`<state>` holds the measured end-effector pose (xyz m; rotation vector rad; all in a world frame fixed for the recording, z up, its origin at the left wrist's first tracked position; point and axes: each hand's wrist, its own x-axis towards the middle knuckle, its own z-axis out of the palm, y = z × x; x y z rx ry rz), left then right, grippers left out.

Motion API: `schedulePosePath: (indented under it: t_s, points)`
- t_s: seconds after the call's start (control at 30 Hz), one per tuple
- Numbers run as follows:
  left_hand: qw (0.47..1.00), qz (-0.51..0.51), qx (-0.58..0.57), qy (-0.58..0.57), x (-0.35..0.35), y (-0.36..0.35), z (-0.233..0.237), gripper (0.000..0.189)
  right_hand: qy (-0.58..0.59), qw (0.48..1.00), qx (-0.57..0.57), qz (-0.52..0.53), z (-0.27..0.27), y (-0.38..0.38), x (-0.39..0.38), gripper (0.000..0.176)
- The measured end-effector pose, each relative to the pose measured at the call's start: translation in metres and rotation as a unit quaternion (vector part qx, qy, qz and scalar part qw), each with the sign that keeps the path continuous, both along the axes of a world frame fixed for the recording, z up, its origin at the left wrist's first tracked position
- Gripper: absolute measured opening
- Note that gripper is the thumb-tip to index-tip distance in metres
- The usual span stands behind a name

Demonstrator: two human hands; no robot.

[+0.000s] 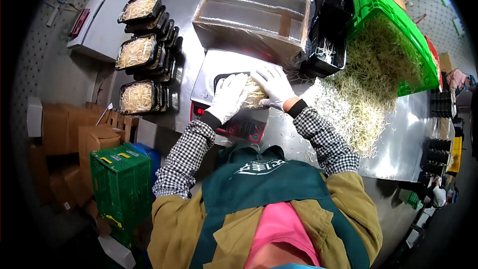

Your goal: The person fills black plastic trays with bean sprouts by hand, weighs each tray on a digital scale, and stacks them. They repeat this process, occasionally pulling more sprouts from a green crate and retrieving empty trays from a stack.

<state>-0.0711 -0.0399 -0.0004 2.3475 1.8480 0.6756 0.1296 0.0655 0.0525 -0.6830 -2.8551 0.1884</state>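
Note:
A black tray of bean sprouts (254,93) sits on the steel plate of a scale (203,83) with a red front and a lit display. My left hand (229,95), in a white glove, lies over the tray's left side with its fingers stretched across the sprouts. From the right, my gloved right hand (273,85) rests on the sprouts, fingers extended and the thumb apart near the tray's lower edge. Both hands partly hide the tray. To the right, a heap of loose bean sprouts (358,104) spills from a tipped green crate (371,0) onto the steel table (398,149).
Stacks of filled black trays (137,52) stand along the table's left side. Behind the scale is a plastic-wrapped box of clear lids (254,12), beside stacked empty black trays (331,25). A green crate (119,184) and cardboard boxes (64,139) are on the left.

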Motion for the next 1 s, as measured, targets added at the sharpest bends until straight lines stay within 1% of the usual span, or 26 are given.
schedulePosePath:
  t_s: [0.1,0.13,0.2,0.23,0.27,0.3,0.33,0.37,0.4,0.47,0.53,0.57,0.6,0.67,0.73,0.8,0.83,0.9,0.93,0.97,1.0]
  points:
    - [0.999,-0.004,-0.032,0.001,-0.002,0.000,0.006,0.061,-0.011,0.997,-0.068,0.039,0.000,0.025,0.007,0.091]
    - [0.999,-0.003,-0.036,0.004,-0.001,-0.001,0.015,0.061,0.018,0.996,-0.078,0.044,0.014,0.040,0.010,0.075]
    - [0.999,0.001,-0.047,0.009,-0.003,-0.007,0.039,0.060,0.132,0.990,-0.049,0.008,0.006,0.088,0.021,0.052]
    - [0.999,0.006,-0.053,0.009,-0.005,-0.010,0.054,0.060,0.130,0.989,-0.020,-0.073,0.010,0.105,0.026,0.042]
    - [0.998,0.006,-0.049,-0.031,-0.010,-0.013,0.061,0.055,0.127,0.980,0.007,-0.151,0.015,0.122,0.027,0.034]
    - [0.996,0.010,-0.017,-0.084,-0.016,-0.016,0.075,0.052,0.065,0.969,0.014,-0.240,0.015,0.142,0.023,0.034]
    - [0.991,0.018,0.016,-0.134,-0.022,-0.020,0.084,0.049,0.001,0.946,0.020,-0.323,0.015,0.158,0.016,0.034]
    - [0.979,0.061,0.035,-0.191,-0.029,-0.028,0.084,0.043,-0.071,0.925,0.023,-0.372,0.018,0.168,0.006,0.038]
    - [0.970,0.128,0.059,-0.198,-0.035,-0.039,0.082,0.042,-0.142,0.897,0.026,-0.417,0.021,0.173,-0.004,0.042]
    - [0.935,0.171,0.109,-0.292,-0.058,-0.054,0.059,0.041,-0.123,0.872,-0.007,-0.474,0.023,0.182,-0.021,0.046]
    - [0.906,0.255,0.094,-0.324,-0.062,-0.073,0.069,0.042,-0.174,0.873,-0.045,-0.453,0.029,0.196,-0.029,0.031]
    - [0.881,0.291,0.078,-0.365,-0.065,-0.082,0.063,0.042,-0.201,0.883,-0.032,-0.423,0.026,0.204,-0.029,0.029]
    - [0.874,0.300,0.062,-0.378,-0.066,-0.088,0.058,0.042,-0.227,0.891,-0.018,-0.393,0.026,0.208,-0.029,0.028]
    - [0.856,0.316,0.033,-0.407,-0.070,-0.098,0.046,0.041,-0.238,0.905,0.041,-0.349,0.025,0.213,-0.030,0.028]
    - [0.859,0.308,0.035,-0.408,-0.074,-0.094,0.029,0.039,-0.203,0.916,0.070,-0.340,0.033,0.215,-0.031,0.026]
    - [0.876,0.283,-0.012,-0.390,-0.074,-0.080,0.018,0.039,-0.175,0.918,0.054,-0.351,0.035,0.222,-0.027,0.026]
    - [0.866,0.276,-0.054,-0.413,-0.064,-0.067,0.027,0.039,-0.173,0.908,0.002,-0.381,0.037,0.226,-0.028,0.033]
    - [0.896,0.227,-0.054,-0.378,-0.070,-0.040,-0.017,0.042,-0.161,0.902,-0.048,-0.398,0.048,0.216,-0.028,0.044]
    - [0.933,0.226,-0.039,-0.276,-0.063,-0.026,-0.002,0.037,-0.155,0.897,-0.072,-0.407,0.055,0.210,-0.026,0.050]
    - [0.936,0.216,-0.042,-0.274,-0.056,-0.017,0.015,0.033,-0.142,0.897,-0.101,-0.407,0.043,0.226,-0.019,0.066]
    - [0.939,0.206,-0.046,-0.273,-0.053,-0.010,0.028,0.029,-0.109,0.913,-0.104,-0.380,0.034,0.232,-0.011,0.064]
